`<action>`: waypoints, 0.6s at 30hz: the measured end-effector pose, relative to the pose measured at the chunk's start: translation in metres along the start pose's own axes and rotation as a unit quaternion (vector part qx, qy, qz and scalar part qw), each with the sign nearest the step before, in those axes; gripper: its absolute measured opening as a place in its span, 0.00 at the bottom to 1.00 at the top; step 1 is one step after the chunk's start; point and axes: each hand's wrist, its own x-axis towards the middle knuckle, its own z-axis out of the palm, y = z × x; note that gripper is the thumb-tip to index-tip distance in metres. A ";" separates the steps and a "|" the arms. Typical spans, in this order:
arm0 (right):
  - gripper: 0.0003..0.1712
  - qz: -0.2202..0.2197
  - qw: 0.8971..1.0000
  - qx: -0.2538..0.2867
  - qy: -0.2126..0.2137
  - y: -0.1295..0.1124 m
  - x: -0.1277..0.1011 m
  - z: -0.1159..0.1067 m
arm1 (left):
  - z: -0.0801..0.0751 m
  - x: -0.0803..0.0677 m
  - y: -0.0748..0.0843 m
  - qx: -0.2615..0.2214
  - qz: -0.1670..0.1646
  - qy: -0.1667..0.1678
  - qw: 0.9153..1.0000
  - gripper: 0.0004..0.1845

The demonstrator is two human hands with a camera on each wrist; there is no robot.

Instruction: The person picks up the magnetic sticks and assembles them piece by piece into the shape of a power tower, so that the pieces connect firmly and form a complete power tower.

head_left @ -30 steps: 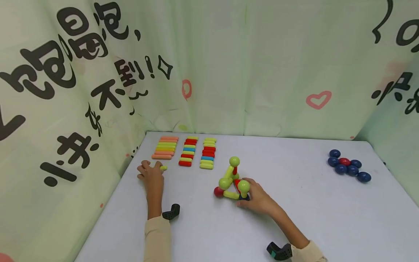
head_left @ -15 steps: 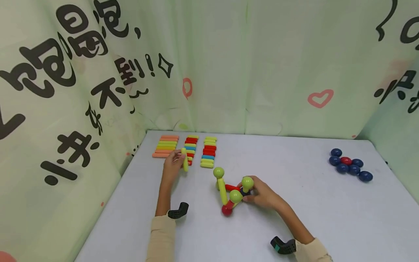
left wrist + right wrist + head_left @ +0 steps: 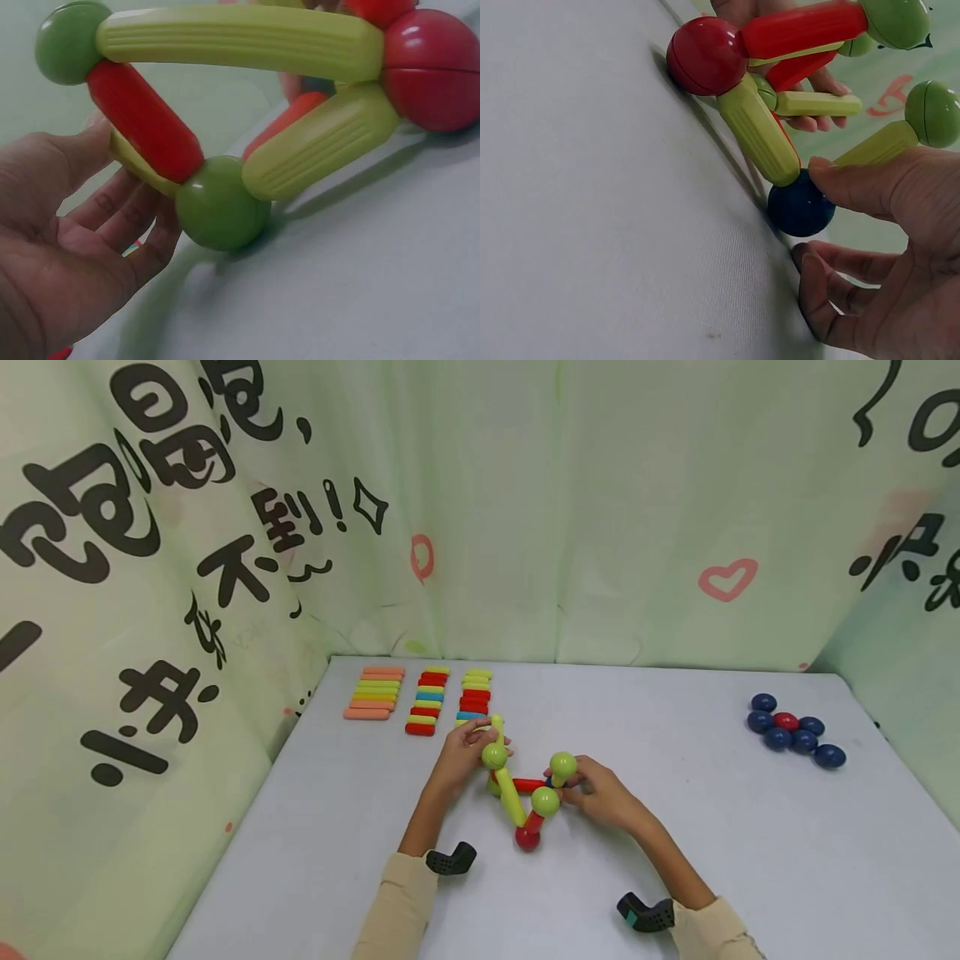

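A toy frame of coloured rods and balls stands between both hands, with a red ball at its near corner. Thumb and fingers of my left hand pinch a yellow-green rod, whose end is right at a low green ball of the frame. Opposite, my right hand grips the frame by its dark blue ball, thumb on its upper side. From that ball a short yellow-green rod rises to a green ball. Another green ball tops a red rod.
Three columns of loose rods lie at the back left: orange and yellow ones, then two mixed columns. At the far right sit several dark blue balls around a red ball. A printed curtain borders the table.
My left hand has picked up a yellow-green rod from the table's left and carried it right to the frame. The frame has been turned in my right hand, its red ball now nearer me.
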 end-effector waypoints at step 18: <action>0.15 0.010 1.000 -0.009 0.014 0.004 0.001 0.002 | 0.004 -0.002 -0.006 0.022 -0.062 -0.130 0.989 0.19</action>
